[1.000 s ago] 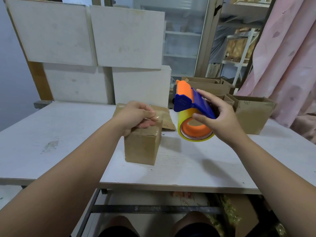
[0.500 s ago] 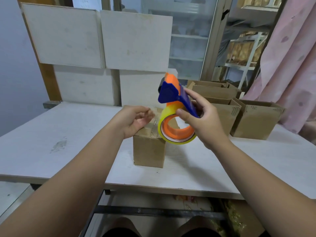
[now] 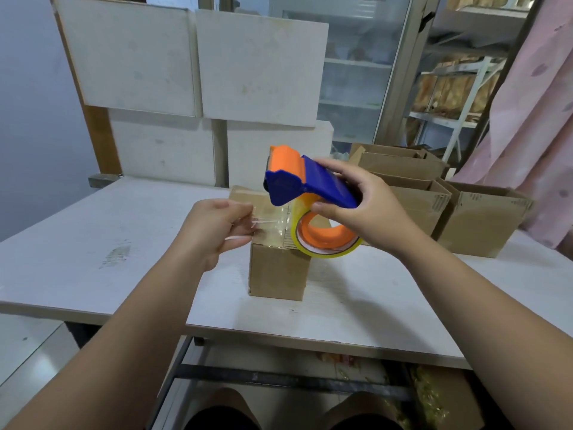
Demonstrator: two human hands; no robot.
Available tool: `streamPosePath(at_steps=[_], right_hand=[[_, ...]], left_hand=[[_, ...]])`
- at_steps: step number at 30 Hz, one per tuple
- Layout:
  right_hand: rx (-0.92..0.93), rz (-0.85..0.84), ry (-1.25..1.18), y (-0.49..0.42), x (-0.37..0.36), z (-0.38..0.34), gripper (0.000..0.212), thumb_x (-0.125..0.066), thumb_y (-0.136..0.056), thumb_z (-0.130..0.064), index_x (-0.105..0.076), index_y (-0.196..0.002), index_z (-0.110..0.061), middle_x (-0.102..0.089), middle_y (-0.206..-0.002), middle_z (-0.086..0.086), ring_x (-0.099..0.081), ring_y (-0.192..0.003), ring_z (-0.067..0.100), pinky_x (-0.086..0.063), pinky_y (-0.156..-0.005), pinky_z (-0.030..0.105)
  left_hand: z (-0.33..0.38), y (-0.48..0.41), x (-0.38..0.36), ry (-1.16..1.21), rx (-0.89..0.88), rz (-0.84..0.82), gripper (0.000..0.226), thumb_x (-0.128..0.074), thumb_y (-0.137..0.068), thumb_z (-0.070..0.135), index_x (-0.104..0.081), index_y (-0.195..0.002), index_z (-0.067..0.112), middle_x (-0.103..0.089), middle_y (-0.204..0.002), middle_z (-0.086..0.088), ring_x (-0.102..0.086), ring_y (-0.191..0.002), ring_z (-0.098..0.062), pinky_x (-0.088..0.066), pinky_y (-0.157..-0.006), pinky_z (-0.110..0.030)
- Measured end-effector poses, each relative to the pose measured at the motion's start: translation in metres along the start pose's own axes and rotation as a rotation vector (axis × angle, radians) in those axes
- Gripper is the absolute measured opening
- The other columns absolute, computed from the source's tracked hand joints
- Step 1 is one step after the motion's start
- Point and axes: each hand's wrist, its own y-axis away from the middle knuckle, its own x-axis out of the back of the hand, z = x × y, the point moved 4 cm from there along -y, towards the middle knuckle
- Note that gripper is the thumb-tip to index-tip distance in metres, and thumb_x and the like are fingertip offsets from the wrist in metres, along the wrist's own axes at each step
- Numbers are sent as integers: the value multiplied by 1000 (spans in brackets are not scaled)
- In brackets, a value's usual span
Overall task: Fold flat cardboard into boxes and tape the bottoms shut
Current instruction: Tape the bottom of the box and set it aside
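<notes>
Taping step: the box (image 3: 279,268) stands mid bench (image 3: 93,243). At its 9 o'clock the left hand (image 3: 214,231) pinches the tape end (image 3: 269,221); at 3 o'clock the right hand (image 3: 362,212) grips the dispenser (image 3: 297,187). Next, likely: press it along the seam.

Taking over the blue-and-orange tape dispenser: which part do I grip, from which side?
Grip the blue-and-orange tape dispenser by its blue handle, coming from the right, as the right hand does. The yellowish tape roll hangs below, and clear tape runs leftward over the small brown cardboard box to the left hand, so that side should stay free.
</notes>
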Motion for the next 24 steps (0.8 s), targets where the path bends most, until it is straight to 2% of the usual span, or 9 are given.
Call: streamPosePath(at_steps=[3, 7, 9, 13, 19, 22, 24], right_hand=[[42, -49, 95, -5, -5, -5, 60, -79, -76, -31, -51, -128, -41, -57, -119, -24, -54, -110, -1, -44, -92, 18], [93, -120, 210, -9, -10, -11, 63, -77, -78, -37, -48, -134, -38, -58, -124, -9, -51, -109, 6, -43, -90, 20], [102, -133, 236, -10, -11, -11, 65, -75, -77, -42, -48, -136, -38, -59, -122, -5, -51, -107, 8, -42, -90, 20], [106, -125, 253, -9, -13, -9, 65, -68, -73, -51, -44, -133, -47, -59, -114, -3, -51, -100, 9, -38, -84, 13], [129, -133, 287, -9, -18, -13, 66, -68, -70, -55, -45, -132, -47, -59, -108, -3, -48, -95, 5, -35, -79, 7], [87, -149, 225, -9, -17, -14, 66, -72, -68, -59, -42, -127, -53, -58, -112, -3, -49, -99, 5, -37, -83, 11], [58, -146, 184, -9, -16, -13, 60, -70, -71, -52, -42, -125, -55, -57, -115, -1, -51, -101, 8, -41, -89, 21]], left_hand=[[-5, 4, 4, 69, 27, 25, 10, -60, -90, 9, -62, -83, 3, -59, -69, -6, -67, -71, -17, -58, -59, -26], [-10, 6, 6, 105, 34, 60, 15, -53, -91, -1, -56, -76, 1, -54, -70, -10, -63, -74, -23, -59, -60, -28], [-14, 7, 6, 140, 39, 56, 17, -51, -91, -2, -56, -75, 1, -53, -69, -10, -62, -70, -23, -59, -62, -29], [-24, 9, 8, 176, 68, 63, 11, -52, -92, 0, -60, -84, -2, -61, -90, -20, -66, -87, -30, -60, -67, -30], [-26, 13, 5, 196, 76, 56, 18, -48, -91, -7, -59, -81, 3, -65, -89, -15, -67, -89, -30, -56, -79, -36], [-30, 11, 7, 163, 88, 54, 8, -51, -93, -2, -59, -91, -4, -67, -97, -18, -68, -93, -29, -56, -83, -37], [-32, 10, 8, 147, 96, 53, 13, -53, -93, 1, -60, -100, -9, -68, -101, -21, -69, -95, -28, -56, -81, -35]])
